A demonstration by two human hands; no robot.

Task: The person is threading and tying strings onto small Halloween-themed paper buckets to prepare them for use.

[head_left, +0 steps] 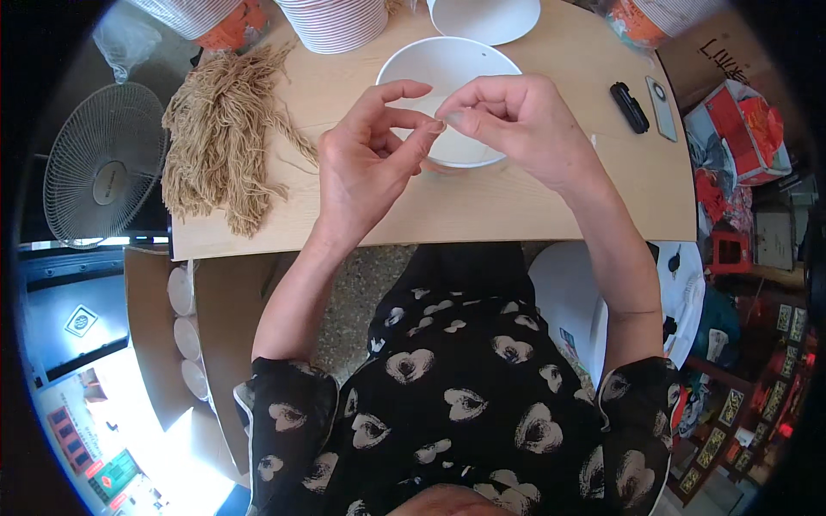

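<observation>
White bowl [443,64] on table [482,211], partly hidden below raised hands. Left hand [366,159] and right hand [538,125] meet at fingertips — whether anything is pinched, cannot tell. Light grip, steady wrists, tips close — likely best for such fine work.

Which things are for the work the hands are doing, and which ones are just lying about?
Probably for the work:
white tub, partly hidden behind the left hand and right hand
bundle of tan cords, left of the hands
stack of white tubs, farther back

Probably just lying about:
smartphone, to the right
black object, kind unclear, beside it
</observation>
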